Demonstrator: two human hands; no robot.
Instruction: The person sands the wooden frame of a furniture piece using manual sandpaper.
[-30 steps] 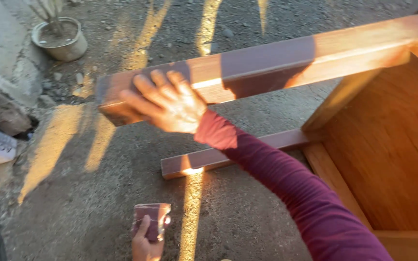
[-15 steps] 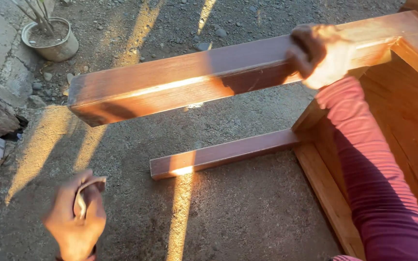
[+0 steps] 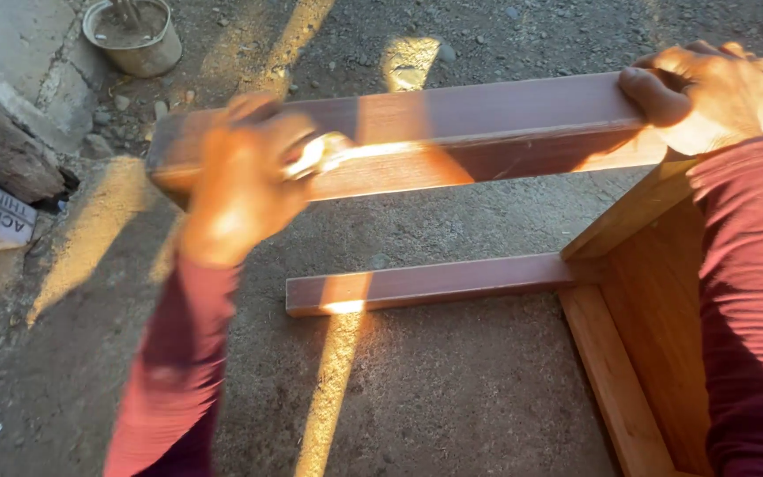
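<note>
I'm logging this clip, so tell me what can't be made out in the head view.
- Left hand: motion-blurred; the small pale thing it presses on the upper wooden leg can't be identified.
- Right hand: covers the leg's joint.
- Wooden frame: cut off by the right edge.
- Metal pot: cut off by the top edge.

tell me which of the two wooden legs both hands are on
The upper leg: the left hand and right hand both touch it. The lower leg goes untouched.

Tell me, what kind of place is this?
Probably an outdoor yard used for woodworking: rough gravelly ground, a wooden furniture frame lying on its side with its leg held by both hands, and a metal can nearby.
</note>
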